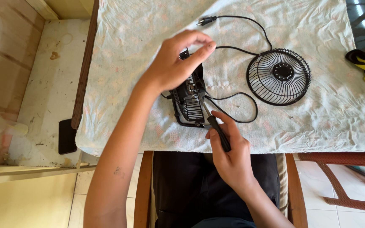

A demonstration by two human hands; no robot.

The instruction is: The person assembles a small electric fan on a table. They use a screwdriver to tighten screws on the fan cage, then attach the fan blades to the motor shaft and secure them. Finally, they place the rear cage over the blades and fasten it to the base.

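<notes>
The round front grille (279, 76) already lies detached on the tabletop (127, 38). The left hand (172, 63) pinches the top of the fan body (189, 103) (standing mid-cloth); the right hand (229, 154) grips a screwdriver (216, 128), its tip seemingly at the rear housing, which remains assembled.

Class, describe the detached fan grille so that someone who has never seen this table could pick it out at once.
Start at the table covered with a pale patterned cloth. On its right half, apart from both hands, lies the round black wire fan grille, flat, with a solid dark hub at its centre. Unlike the black fan body under the hands, it is a lone open disc of thin spokes.
</notes>
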